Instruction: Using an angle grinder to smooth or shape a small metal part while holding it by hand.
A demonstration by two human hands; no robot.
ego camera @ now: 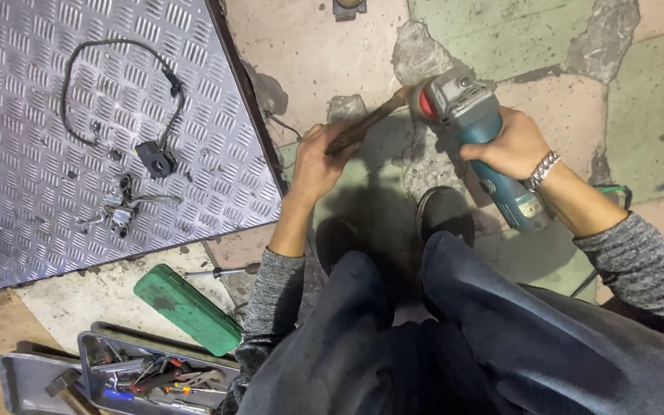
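Rusty brown metal fills my left hand (318, 161): one long, narrow bar (366, 123), gripped with the fingers wrapped tight around its lower end, while the upper end slants up and right to meet the head of the grinder. My right hand (510, 144) is closed around the blue-green body of one angle grinder (476, 131), with a chain bracelet (541, 170) at the wrist. The grinder's grey head and red part sit just beside the bar's tip, over cracked concrete floor (424, 54) painted in patches of green and pink. I cannot tell whether the disc touches the bar.

Two dark shoes (444, 211) show below the hands, one on each side of the knees, and both sleeves are grey knit.

To the left lies one sheet of checker plate (24, 215). On it I count one looped black cable (117, 92) with a small block at its end, and one cluster of small metal parts (121, 207) just below it.

Lower left, one green case (186, 307) lies flat, with one screwdriver (220, 272) just above it. Two grey metal trays (97, 350) sit at the bottom edge, holding mixed hand tools, and one hammer (67, 388) rests in the nearer one.
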